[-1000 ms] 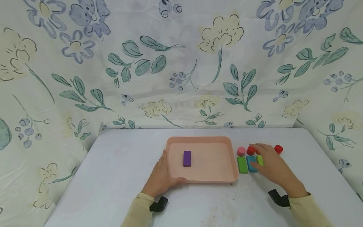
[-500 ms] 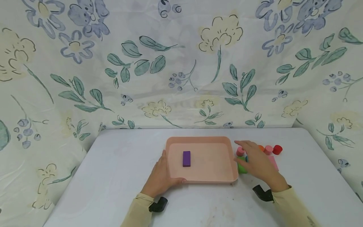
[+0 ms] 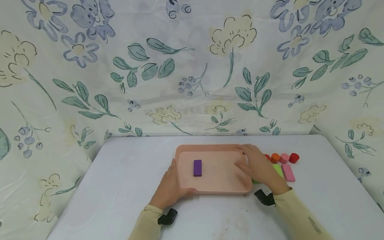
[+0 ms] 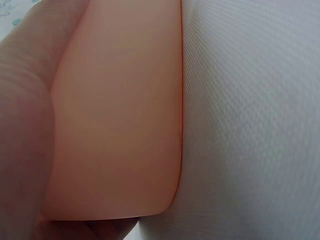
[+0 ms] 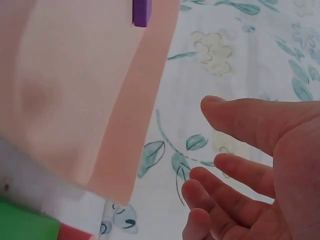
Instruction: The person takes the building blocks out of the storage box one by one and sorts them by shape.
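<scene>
A shallow peach tray [image 3: 220, 191] lies on the white table, with a purple rectangular block [image 3: 197, 168] inside its left half. My left hand [image 3: 168, 186] holds the tray's near left corner, fingers along the left side and thumb at the front edge. In the left wrist view, the tray wall [image 4: 117, 115] fills the space beside that hand. My right hand [image 3: 258, 166] hovers over the tray's right edge. Its fingers are loosely spread and hold nothing, as the right wrist view shows. A green block [image 5: 27, 220] is partly in view below the tray there.
Right of the tray stand round pieces, including an orange one [image 3: 275, 158], a pink one [image 3: 284, 158] and a red one [image 3: 294, 158]. In front of them lie a lime block [image 3: 278, 169] and a pink block [image 3: 288, 172]. My right hand hides others. A floral cloth [image 3: 192, 100] hangs behind the table.
My right hand has moved left from over the coloured pieces to the tray's right edge, uncovering the pink block and round pieces. My left hand, the tray and the purple block have stayed put.
</scene>
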`<state>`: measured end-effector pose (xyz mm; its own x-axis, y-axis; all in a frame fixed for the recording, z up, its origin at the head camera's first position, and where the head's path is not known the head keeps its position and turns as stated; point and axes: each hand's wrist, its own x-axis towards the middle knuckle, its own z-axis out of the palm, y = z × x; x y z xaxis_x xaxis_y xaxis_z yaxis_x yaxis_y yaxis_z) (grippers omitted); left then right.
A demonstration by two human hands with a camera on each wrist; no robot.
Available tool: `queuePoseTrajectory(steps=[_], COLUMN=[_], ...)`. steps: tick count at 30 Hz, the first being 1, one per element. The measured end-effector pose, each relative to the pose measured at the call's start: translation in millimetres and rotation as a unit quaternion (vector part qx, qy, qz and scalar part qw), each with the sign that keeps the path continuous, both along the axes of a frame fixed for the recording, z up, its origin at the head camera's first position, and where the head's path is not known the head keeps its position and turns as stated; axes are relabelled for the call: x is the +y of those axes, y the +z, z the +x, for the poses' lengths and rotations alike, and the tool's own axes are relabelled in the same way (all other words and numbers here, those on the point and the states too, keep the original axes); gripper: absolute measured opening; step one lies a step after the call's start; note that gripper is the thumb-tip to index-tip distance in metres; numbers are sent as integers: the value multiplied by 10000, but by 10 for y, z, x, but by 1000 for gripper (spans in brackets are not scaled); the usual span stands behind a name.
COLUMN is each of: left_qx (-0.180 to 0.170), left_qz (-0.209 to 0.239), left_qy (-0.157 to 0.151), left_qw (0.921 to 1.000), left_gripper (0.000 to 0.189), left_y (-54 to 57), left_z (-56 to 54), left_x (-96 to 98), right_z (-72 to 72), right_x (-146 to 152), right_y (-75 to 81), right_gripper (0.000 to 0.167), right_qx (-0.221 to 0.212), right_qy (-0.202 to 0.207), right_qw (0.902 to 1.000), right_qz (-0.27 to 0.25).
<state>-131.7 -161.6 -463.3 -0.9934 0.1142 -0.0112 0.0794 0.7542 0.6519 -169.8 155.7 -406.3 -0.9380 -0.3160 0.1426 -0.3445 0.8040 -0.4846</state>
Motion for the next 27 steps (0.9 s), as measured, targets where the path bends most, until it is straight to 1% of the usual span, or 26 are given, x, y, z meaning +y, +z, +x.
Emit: queuePoseTrajectory(steps=[7,14,21,24,27], left_qx=[-3,-8,-17,-4,-4], left_qz=[30,42,71,70,73], left_qy=[-7,-9,-33,-46,-60], left_qw=[10000,10000,10000,10000,10000], left_gripper=[145,145,144,144,144], left_y=[-1,2,11,7,7], left_z=[3,2,3,3,3], left_x=[1,4,12,10,6], right_z=[-96,-239,-305,-333,-362], right_x=[-139,-292,-467,-541,-616], right_y=[34,-22,-61,-79,-94], right_gripper=[60,60,60,59,58], right_qx=[-212,-292,-580,-501,-225], right_qy=[63,188,339,342,359], right_qw=[9997,9992,9975,9981,9981], right_qz=[-79,-177,-211,-58,447])
